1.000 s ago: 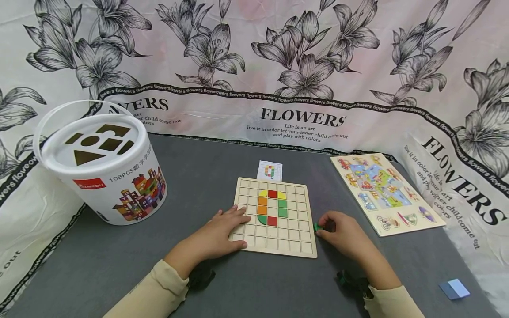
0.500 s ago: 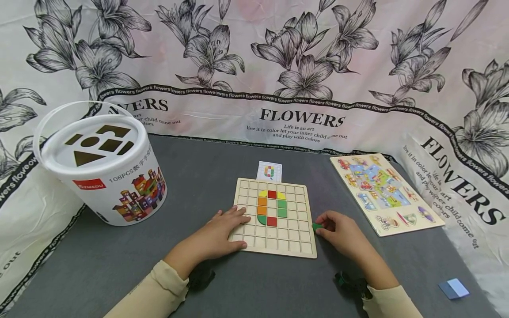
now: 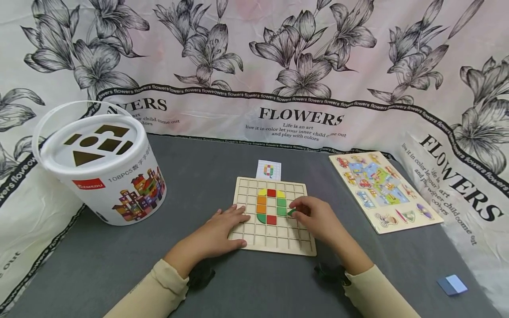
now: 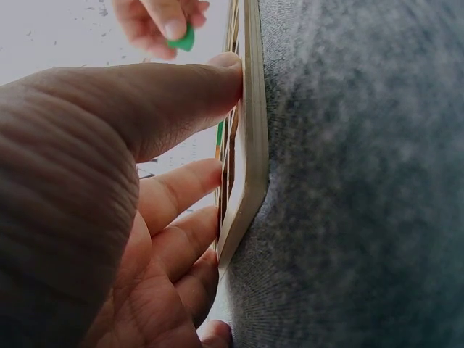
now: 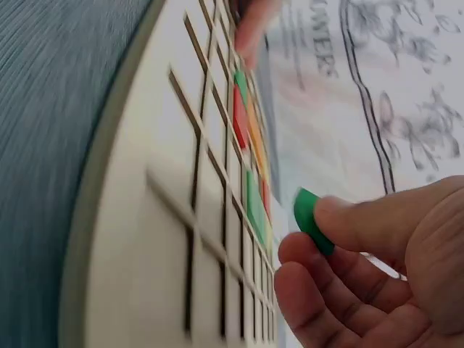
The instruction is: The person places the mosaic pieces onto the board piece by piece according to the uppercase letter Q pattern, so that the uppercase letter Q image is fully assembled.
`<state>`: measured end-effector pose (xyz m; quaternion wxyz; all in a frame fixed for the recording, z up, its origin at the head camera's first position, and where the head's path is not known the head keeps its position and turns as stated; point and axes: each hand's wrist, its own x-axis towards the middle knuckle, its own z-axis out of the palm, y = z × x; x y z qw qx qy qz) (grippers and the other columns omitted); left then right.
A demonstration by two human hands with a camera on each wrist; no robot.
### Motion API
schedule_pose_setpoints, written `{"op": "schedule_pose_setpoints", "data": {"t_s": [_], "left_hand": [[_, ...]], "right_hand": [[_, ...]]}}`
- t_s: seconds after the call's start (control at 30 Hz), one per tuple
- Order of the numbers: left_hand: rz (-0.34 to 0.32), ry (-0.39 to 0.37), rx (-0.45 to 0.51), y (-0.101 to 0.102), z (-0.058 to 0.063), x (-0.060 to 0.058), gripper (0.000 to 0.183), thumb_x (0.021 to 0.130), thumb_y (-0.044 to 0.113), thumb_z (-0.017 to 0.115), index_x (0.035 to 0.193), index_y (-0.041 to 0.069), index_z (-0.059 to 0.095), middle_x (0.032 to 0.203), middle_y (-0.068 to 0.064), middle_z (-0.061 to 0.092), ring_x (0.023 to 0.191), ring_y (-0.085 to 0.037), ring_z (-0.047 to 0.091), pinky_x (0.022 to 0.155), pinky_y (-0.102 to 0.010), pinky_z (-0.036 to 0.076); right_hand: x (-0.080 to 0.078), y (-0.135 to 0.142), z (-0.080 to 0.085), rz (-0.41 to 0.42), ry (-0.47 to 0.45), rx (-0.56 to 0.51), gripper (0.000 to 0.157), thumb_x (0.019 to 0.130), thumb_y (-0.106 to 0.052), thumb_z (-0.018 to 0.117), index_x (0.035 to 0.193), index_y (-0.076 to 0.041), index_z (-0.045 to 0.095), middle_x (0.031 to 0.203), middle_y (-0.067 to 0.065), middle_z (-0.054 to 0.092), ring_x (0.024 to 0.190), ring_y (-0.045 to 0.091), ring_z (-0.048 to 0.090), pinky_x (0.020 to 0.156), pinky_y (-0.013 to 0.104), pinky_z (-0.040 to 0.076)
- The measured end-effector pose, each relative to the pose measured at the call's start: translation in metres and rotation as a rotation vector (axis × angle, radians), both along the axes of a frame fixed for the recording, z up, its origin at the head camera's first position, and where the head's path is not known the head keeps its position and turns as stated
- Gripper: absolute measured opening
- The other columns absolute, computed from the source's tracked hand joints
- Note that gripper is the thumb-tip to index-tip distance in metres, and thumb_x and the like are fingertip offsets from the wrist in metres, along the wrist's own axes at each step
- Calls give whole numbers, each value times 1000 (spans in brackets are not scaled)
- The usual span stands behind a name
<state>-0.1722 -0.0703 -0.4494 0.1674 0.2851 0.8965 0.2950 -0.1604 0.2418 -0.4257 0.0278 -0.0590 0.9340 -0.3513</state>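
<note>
A wooden grid board (image 3: 246, 238) lies on the grey table with yellow, red, orange and green tiles set in a ring. My left hand (image 3: 216, 234) rests on the board's left edge, its fingers spread over the grid and thumb at the near corner. Between thumb and fingertips my right hand (image 3: 320, 221) pinches a small green tile (image 5: 310, 221) with a curved side. That tile is held just above the board, right of the ring's green squares. In the left wrist view the held tile (image 4: 183, 39) shows beyond my thumb.
A small pattern card (image 3: 268, 169) lies against the board's far edge. To the left stands a white block bucket (image 3: 119, 190) with a shape-cut lid. A picture puzzle board (image 3: 381, 190) lies at right. A blue block (image 3: 452, 285) sits near the right front.
My right hand has moved left from beside the board to over its right part, carrying the green tile. The left hand has stayed on the board's left edge.
</note>
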Motion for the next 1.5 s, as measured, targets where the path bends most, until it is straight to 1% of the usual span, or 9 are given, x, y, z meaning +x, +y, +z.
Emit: {"op": "schedule_pose_setpoints", "data": {"t_s": [0.07, 0.17, 0.3, 0.67, 1.0, 1.1, 1.27, 1.37, 1.5], "left_hand": [[-1, -3, -5, 1, 0, 0, 65, 98, 26, 82, 158, 12, 59, 176, -10, 40, 169, -30, 25, 137, -65, 15], [-2, -2, -10, 1, -2, 0, 66, 99, 27, 82, 158, 13, 58, 176, -9, 40, 169, -30, 25, 137, -64, 15], [-2, -4, -13, 3, -2, 0, 66, 99, 27, 82, 158, 14, 58, 176, -9, 40, 169, -30, 25, 137, -64, 15], [4, 3, -20, 0, 2, -1, 66, 99, 26, 82, 158, 12, 58, 176, -10, 40, 169, -31, 25, 136, -64, 16], [2, 5, -23, 0, 0, -1, 66, 99, 27, 82, 159, 13, 58, 176, -10, 40, 169, -29, 25, 136, -64, 16], [4, 4, -24, 0, 0, -1, 66, 98, 27, 83, 158, 13, 58, 176, -10, 40, 169, -29, 25, 137, -64, 16], [7, 6, -32, 1, -1, -1, 66, 98, 27, 82, 159, 14, 58, 176, -9, 40, 169, -29, 25, 137, -63, 16], [7, 8, -36, 2, -2, -2, 66, 99, 28, 82, 159, 15, 58, 176, -8, 40, 169, -28, 24, 137, -63, 16], [2, 5, -38, 2, -2, -2, 66, 99, 28, 82, 159, 15, 58, 176, -8, 40, 170, -29, 24, 137, -63, 15]], "right_hand": [[-4, -9, -3, 25, -36, -12, 20, 101, -8, 77, 121, -8, 74, 99, 4, 73, 85, 16, 63, 75, 32, 54], [-7, -17, -8, 37, -75, -19, 14, 99, -8, 80, 111, -10, 73, 93, 0, 73, 84, 14, 65, 76, 31, 54], [-7, -20, -12, 34, -75, -13, 7, 99, -8, 80, 100, -12, 76, 91, -1, 75, 84, 14, 66, 76, 33, 55], [-5, -26, -16, -7, -18, 40, 5, 99, -8, 79, 101, -12, 80, 100, 1, 75, 89, 15, 65, 82, 37, 57], [-5, -26, -20, 15, 2, 74, 5, 101, -10, 78, 98, -12, 82, 100, 1, 72, 86, 14, 61, 79, 34, 54], [-4, -25, -18, 66, 9, 80, 9, 101, -6, 76, 99, -13, 82, 101, 1, 72, 86, 14, 59, 78, 33, 53], [-5, -22, -15, 172, 56, 111, 22, 98, 4, 70, 100, -14, 83, 103, 0, 72, 87, 14, 57, 77, 30, 51], [-6, -22, -18, 187, 101, 130, 27, 96, 8, 67, 99, -14, 83, 104, 0, 71, 90, 15, 58, 78, 30, 51], [-6, -25, -22, 167, 128, 141, 29, 95, 9, 67, 96, -15, 83, 104, 0, 71, 93, 16, 60, 82, 33, 53]]}}
